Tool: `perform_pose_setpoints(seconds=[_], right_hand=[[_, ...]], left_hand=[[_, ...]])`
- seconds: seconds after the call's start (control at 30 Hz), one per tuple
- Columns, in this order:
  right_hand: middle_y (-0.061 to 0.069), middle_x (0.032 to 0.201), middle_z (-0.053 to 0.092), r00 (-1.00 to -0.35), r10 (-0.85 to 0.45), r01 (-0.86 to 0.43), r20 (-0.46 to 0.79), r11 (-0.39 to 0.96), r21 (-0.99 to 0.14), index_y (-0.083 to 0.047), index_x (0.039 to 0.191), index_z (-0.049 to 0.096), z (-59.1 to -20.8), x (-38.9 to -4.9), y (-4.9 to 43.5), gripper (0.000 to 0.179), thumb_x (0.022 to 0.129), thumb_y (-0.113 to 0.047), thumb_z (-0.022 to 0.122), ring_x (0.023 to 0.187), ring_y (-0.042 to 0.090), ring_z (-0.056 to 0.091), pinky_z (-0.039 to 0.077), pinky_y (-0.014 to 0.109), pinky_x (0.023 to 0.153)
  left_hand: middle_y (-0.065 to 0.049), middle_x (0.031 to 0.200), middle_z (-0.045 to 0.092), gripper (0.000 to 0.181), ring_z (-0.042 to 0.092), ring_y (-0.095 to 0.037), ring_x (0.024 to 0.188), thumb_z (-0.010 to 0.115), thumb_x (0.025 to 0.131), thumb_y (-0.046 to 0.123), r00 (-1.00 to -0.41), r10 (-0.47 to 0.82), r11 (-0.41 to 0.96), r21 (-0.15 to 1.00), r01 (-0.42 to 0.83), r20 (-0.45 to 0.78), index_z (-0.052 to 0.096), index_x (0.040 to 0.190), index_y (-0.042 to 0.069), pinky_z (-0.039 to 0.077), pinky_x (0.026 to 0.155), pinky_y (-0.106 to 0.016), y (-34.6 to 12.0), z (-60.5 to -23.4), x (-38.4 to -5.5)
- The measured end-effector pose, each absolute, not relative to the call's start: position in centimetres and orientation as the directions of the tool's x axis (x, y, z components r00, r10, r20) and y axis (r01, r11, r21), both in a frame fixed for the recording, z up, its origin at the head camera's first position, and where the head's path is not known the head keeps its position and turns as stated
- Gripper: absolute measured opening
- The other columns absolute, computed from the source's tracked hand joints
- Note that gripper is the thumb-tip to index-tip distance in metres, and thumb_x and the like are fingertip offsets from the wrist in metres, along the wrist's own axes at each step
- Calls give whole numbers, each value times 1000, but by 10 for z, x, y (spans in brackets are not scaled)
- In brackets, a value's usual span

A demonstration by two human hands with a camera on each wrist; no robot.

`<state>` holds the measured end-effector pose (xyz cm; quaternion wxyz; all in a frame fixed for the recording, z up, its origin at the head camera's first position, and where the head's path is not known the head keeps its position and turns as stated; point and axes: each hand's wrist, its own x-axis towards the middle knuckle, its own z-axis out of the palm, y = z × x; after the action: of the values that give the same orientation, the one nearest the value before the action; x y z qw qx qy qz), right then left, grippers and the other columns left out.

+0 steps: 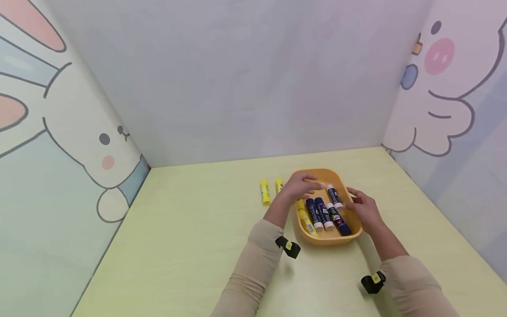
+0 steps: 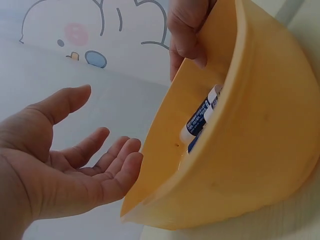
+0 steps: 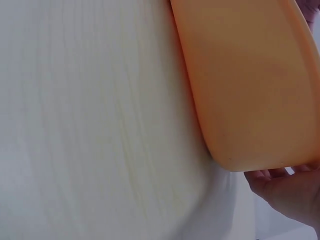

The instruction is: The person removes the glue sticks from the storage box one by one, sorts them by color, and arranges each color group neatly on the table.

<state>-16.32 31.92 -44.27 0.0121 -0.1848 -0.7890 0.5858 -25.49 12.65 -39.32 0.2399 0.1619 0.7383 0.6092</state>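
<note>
An orange plastic basket [image 1: 326, 241] holds several dark blue glue sticks [image 1: 324, 213] with white ends, plus yellow glue stick pieces [image 1: 307, 223] along its left side. My left hand [image 1: 299, 187] hovers over the basket's left rim, its fingers spread and loosely bent; the left wrist view shows nothing in that palm [image 2: 75, 170]. On the opposite side my right hand [image 1: 365, 212] grips the rim, with the thumb [image 2: 192, 42] over the inner wall and the other fingers outside. Low in the right wrist view, the right hand [image 3: 290, 192] is at the basket's end, partly hidden by it.
Two yellow glue sticks, one farther left [image 1: 265, 192] and one beside the left hand [image 1: 279, 185], lie on the pale yellow-green table [image 1: 178, 246]. A grey wall [image 1: 245, 88] rises behind, and side panels with cartoon animals [image 1: 91, 145] flank the table.
</note>
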Motion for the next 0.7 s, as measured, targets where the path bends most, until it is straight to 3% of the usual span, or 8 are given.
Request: perform_pose_setpoints(seconds=[0.2,0.43,0.7], right_hand=[[32,135,34,-920,355,266,-165,257,-929,-7,147,26,-450,-164,317,57,93,-10,46,118,43,39,37,54,96],[30,132,37,-914,367,267,-172,224,-937,-5,145,28,-453,-167,318,54,95,-18,45,117,41,40,36,53,97],[26,130,41,-895,420,273,-151,248,-930,-5,143,34,-452,-168,317,53,97,-28,43,112,37,43,39,48,92]], left_hand=[[0,102,61,47,60,-31,98,75,80,25,-820,535,250,965,-76,-203,60,120,6,52,78,-38,137,-399,-258],[-3,100,62,42,59,-34,100,73,82,20,-814,518,238,958,-157,-262,61,118,3,49,84,-42,146,-406,-261],[1,95,62,37,61,-27,91,76,79,23,-827,474,268,944,-192,-302,65,111,9,49,83,-42,157,-412,-262]])
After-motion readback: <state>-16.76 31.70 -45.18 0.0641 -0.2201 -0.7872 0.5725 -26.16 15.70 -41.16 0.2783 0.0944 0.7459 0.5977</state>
